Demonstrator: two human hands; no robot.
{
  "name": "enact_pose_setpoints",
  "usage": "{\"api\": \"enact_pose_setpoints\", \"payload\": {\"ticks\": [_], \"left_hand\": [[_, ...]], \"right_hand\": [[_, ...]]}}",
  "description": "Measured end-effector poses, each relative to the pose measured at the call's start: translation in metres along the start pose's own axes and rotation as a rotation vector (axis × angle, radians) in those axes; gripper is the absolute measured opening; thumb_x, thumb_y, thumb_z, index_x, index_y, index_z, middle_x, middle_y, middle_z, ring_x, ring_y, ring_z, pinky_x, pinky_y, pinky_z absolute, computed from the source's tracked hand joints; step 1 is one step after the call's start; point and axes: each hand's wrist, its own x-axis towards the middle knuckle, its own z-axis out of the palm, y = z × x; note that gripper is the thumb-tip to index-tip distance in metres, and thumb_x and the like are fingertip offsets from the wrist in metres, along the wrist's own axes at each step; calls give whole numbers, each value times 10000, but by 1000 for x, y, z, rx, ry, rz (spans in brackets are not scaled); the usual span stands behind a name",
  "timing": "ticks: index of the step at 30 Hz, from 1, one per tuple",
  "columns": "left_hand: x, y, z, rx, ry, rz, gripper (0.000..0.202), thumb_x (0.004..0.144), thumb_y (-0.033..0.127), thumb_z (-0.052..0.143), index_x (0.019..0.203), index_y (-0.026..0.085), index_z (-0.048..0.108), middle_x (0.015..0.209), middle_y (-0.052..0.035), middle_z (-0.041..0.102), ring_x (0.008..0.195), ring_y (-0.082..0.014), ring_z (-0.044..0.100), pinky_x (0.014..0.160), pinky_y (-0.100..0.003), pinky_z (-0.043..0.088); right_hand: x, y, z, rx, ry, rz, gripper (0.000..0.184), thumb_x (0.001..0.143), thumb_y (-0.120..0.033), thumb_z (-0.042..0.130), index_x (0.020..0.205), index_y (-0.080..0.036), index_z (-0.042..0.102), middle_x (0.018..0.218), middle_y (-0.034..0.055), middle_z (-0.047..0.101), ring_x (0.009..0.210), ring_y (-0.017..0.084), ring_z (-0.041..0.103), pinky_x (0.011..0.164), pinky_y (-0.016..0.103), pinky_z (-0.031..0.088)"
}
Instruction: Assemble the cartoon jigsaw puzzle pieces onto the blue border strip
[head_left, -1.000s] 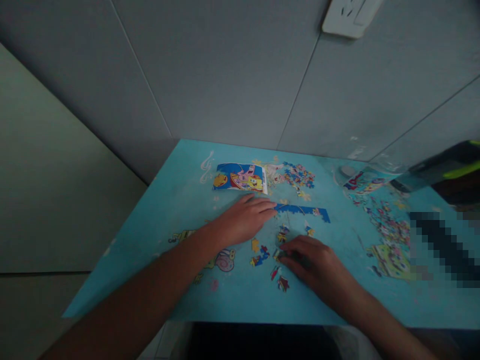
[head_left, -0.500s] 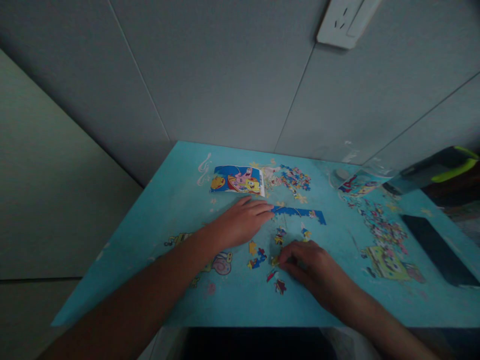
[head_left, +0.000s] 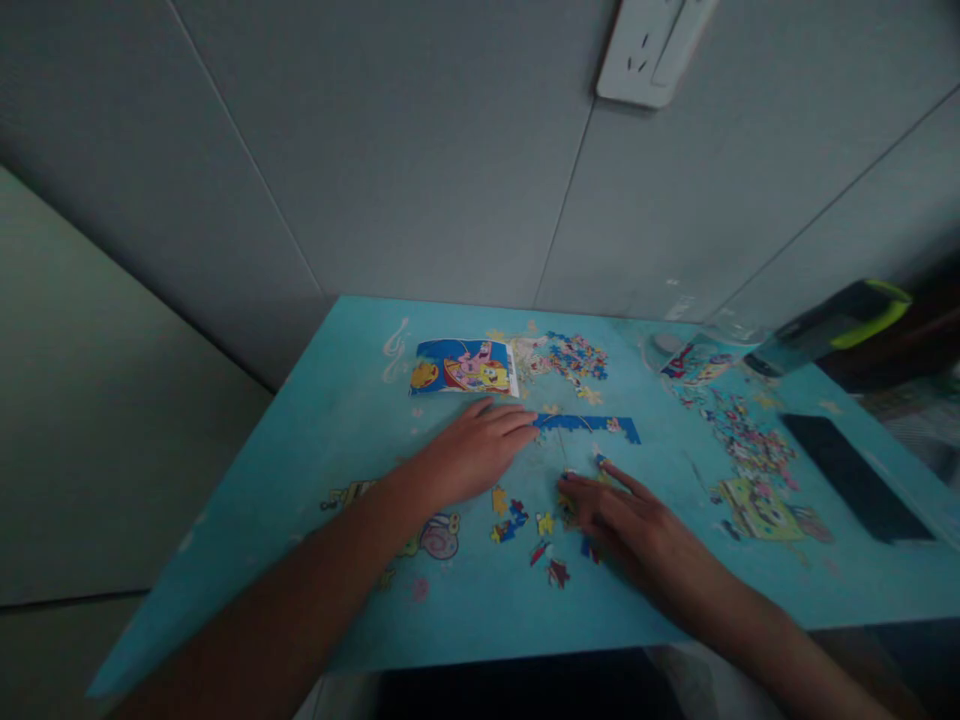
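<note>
We are sorting loose puzzle pieces (head_left: 517, 515): left hand (head_left: 469, 455) flat, fingers spread, beside the blue edge strip (head_left: 589, 427); right hand (head_left: 626, 520) seemingly open over pieces. Next, a careful pinch.

a white wall socket (head_left: 646, 48) above; a dark phone (head_left: 855, 478) and green-edged case (head_left: 832, 325) at right.

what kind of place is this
Probably a room at home or a play corner. A small blue cartoon-printed table stands against a plain panelled wall with a power socket, and loose jigsaw pieces lie by a picture card.
</note>
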Motion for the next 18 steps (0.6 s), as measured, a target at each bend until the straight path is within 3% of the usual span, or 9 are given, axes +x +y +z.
{"api": "enact_pose_setpoints", "payload": {"ticks": [3, 7, 9, 13, 18], "left_hand": [[0, 0, -1, -5, 1, 9, 432, 986, 105, 460, 1398, 213, 535, 1521, -51, 511, 1414, -191, 443, 1216, -413, 272], [0, 0, -1, -18, -4, 3, 429, 998, 108, 434, 1402, 209, 536, 1525, -49, 507, 1420, -189, 439, 1228, -412, 259], [0, 0, 0, -24, -9, -8, 429, 1004, 114, 431, 1408, 214, 533, 1534, -42, 497, 1425, -192, 434, 1230, -421, 257], [-1, 0, 2, -31, 7, -12, 426, 1009, 124, 432, 1412, 220, 531, 1534, -48, 497, 1419, -198, 443, 1223, -437, 269], [-1, 0, 1, -33, 18, 4, 419, 1010, 127, 437, 1410, 209, 530, 1514, -61, 518, 1413, -204, 452, 1225, -461, 272]], "right_hand": [[-14, -2, -11, 72, 50, 78, 141, 1024, -194, 535, 1132, -265, 590, 1335, 43, 683, 1239, 217, 643, 1176, 513, 401], [3, -2, -24, 240, 105, 280, 74, 1006, -267, 585, 1030, -263, 654, 1075, 18, 746, 981, 185, 707, 866, 322, 572], [26, 2, -25, 258, 120, 293, 86, 988, -253, 598, 972, -244, 682, 921, 4, 742, 829, 167, 695, 753, 285, 553], [69, 17, -15, 216, 81, 268, 136, 961, -241, 598, 922, -218, 727, 832, -2, 738, 702, 153, 649, 686, 283, 506], [83, 24, -2, 190, 109, 275, 147, 953, -245, 599, 946, -211, 742, 851, 15, 747, 704, 159, 646, 693, 298, 495]]}}
